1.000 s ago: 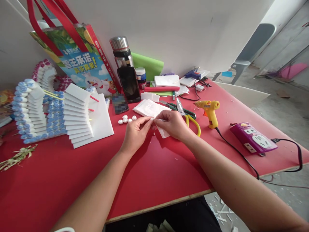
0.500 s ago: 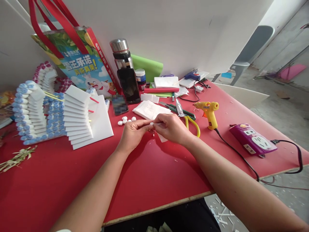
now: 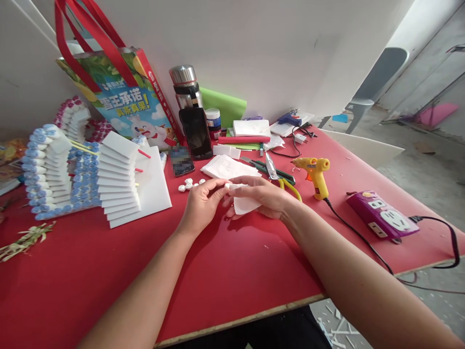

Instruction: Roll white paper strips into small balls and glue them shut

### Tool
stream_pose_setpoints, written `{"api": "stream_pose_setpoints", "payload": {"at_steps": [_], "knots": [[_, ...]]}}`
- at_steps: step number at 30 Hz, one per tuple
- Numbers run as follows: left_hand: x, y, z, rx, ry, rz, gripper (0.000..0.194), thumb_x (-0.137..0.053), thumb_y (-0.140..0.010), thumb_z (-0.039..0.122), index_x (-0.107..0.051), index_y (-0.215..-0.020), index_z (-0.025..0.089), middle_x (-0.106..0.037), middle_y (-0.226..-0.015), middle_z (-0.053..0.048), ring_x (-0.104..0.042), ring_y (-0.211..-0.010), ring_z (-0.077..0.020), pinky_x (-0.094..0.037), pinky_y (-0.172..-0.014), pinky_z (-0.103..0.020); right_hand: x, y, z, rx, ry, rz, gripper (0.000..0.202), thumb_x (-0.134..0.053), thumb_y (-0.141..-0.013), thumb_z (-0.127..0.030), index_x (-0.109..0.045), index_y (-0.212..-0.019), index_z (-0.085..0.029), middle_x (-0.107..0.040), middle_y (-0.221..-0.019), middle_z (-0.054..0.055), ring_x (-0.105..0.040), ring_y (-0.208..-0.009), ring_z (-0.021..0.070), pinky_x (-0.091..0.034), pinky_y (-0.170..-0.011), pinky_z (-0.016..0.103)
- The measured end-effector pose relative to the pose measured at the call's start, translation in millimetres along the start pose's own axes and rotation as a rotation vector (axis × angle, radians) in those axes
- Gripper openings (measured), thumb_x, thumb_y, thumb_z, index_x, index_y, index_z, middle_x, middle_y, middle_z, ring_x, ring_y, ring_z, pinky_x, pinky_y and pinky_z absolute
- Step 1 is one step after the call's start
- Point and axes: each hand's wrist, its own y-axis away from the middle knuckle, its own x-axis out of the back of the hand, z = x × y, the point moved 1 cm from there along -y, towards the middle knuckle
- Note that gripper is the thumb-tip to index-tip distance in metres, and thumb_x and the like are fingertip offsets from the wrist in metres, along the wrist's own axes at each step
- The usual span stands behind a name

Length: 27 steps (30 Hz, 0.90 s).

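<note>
So right in the middle of the frame there's this person with the left hand [image 3: 201,204] pinching one end of a thin white sheet [image 3: 247,203], thumb and forefinger pressed together at a little rolled-up tip. The right hand [image 3: 262,196] is way looser, partly open, fingers stretched toward the left one, with the sheet lying between them. The sheet itself looks soft and papery, kinda twisted into a small knob at its left end, and the loose part hangs down over the lower fingers. Can't really tell how tightly the right fingertips grip it. Just behind the hands sits a stack of white tissue [image 3: 228,167], and left of that, near the left hand, a few small white balls [image 3: 188,184] on the red table [image 3: 232,271]. Right beside the right hand are scissors [image 3: 290,188] with yellow handles, partly hidden by it, and a green cutter [image 3: 279,173] running behind them. Right of center there's a yellow glue gun [image 3: 317,175], then a purple power strip [image 3: 385,216] over at the right. Over on the left, a blue-and-white folded paper piece [image 3: 43,169] stands next to a fan of white strips [image 3: 118,179], which overlaps a flat white board [image 3: 156,179]. Upper left has a colorful bag [image 3: 134,106] with red handles, and a steel flask [image 3: 185,87] stands behind a black phone [image 3: 196,133].
</note>
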Motion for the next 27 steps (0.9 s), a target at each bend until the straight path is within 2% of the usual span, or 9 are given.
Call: {"api": "stream_pose_setpoints", "payload": {"at_steps": [2, 5, 8, 11, 13, 16, 18, 22, 27], "knots": [[-0.1, 0, -1, 0.01, 0.022, 0.002, 0.025, -0.067, -0.09, 0.039, -0.078, -0.101, 0.019, -0.074, -0.083, -0.002, -0.064, -0.075, -0.0155, -0.052, -0.076, -0.026, 0, 0, 1, 0.042, 0.043, 0.035, 0.029, -0.069, -0.079, -0.016, -0.062, -0.106, -0.012, -0.072, -0.081, 0.01, -0.069, -0.06, 0.0198, -0.058, -0.061, 0.035], [-0.3, -2, -3, 0.077, 0.128, 0.017, 0.028, -0.069, -0.089, 0.041, -0.078, -0.102, 0.018, -0.069, -0.073, -0.001, -0.059, -0.067, -0.014, -0.05, -0.071, -0.026, 1, 2, 0, -0.001, 0.015, -0.034, 0.018, -0.063, -0.079, -0.012, -0.065, -0.097, -0.011, -0.063, -0.07, 0.002, -0.044, -0.046, 0.0054, -0.041, -0.047, 0.02], [0.0, -2, -4, 0.142, 0.228, 0.035, 0.028, -0.072, -0.086, 0.04, -0.078, -0.099, 0.016, -0.066, -0.069, 0.0, -0.057, -0.065, -0.0134, -0.05, -0.07, -0.026, 2, 6, -5, -0.077, -0.022, -0.078, 0.019, -0.061, -0.08, -0.01, -0.066, -0.098, -0.014, -0.052, -0.064, -0.004, -0.027, -0.046, 0.0035, -0.029, -0.044, 0.017], [1.9, -2, -3, 0.148, 0.266, 0.034, 0.027, -0.075, -0.084, 0.04, -0.078, -0.098, 0.017, -0.068, -0.072, -0.001, -0.058, -0.066, -0.0133, -0.051, -0.07, -0.026, 1, 9, -10, -0.055, 0.0, -0.076, 0.018, -0.063, -0.088, -0.022, -0.067, -0.103, -0.014, -0.062, -0.072, 0.001, -0.046, -0.051, 0.0083, -0.045, -0.052, 0.022], [4.0, -1, -2, 0.126, 0.258, 0.04, 0.027, -0.075, -0.084, 0.04, -0.078, -0.1, 0.018, -0.072, -0.08, -0.003, -0.061, -0.069, -0.0143, -0.052, -0.072, -0.026, 1, 8, -11, -0.084, -0.072, -0.095, 0.036, -0.057, -0.094, -0.045, -0.067, -0.108, -0.013, -0.07, -0.086, 0.01, -0.065, -0.068, 0.0186, -0.057, -0.068, 0.035], [6.8, 0, 2, 0.093, 0.192, 0.041, 0.028, -0.073, -0.086, 0.042, -0.078, -0.101, 0.019, -0.077, -0.095, -0.006, -0.067, -0.085, -0.0188, -0.053, -0.082, -0.028, 1, 2, -7, -0.212, -0.293, -0.162, 0.066, -0.031, -0.099, -0.066, -0.063, -0.113, -0.011, -0.072, -0.097, 0.017, -0.071, -0.091, 0.0295, -0.057, -0.085, 0.051], [7.6, 1, 5, 0.074, 0.141, 0.024, 0.028, -0.071, -0.087, 0.042, -0.079, -0.101, 0.019, -0.077, -0.1, -0.006, -0.069, -0.094, -0.0209, -0.053, -0.088, -0.029, 2, -1, -3, -0.267, -0.41, -0.199, 0.065, -0.025, -0.102, -0.061, -0.062, -0.113, -0.009, -0.072, -0.097, 0.017, -0.071, -0.092, 0.0281, -0.055, -0.089, 0.053], [7.1, 2, 7, 0.064, 0.144, 0.018, 0.029, -0.07, -0.088, 0.042, -0.078, -0.102, 0.017, -0.077, -0.091, -0.005, -0.069, -0.079, -0.0183, -0.055, -0.075, -0.028, 5, -3, 1, -0.275, -0.574, -0.261, 0.041, -0.036, -0.105, -0.042, -0.06, -0.113, -0.011, -0.065, -0.087, 0.007, -0.063, -0.072, 0.0152, -0.055, -0.088, 0.043], [4.4, 2, 5, 0.017, 0.124, 0.005, 0.025, -0.069, -0.089, 0.039, -0.078, -0.101, 0.018, -0.076, -0.086, -0.004, -0.067, -0.075, -0.0164, -0.054, -0.071, -0.026, 5, -1, -1, -0.31, -0.593, -0.225, 0.028, -0.046, -0.101, -0.035, -0.06, -0.102, -0.011, -0.046, -0.072, -0.002, -0.042, -0.057, 0.0088, -0.049, -0.068, 0.027]]}}
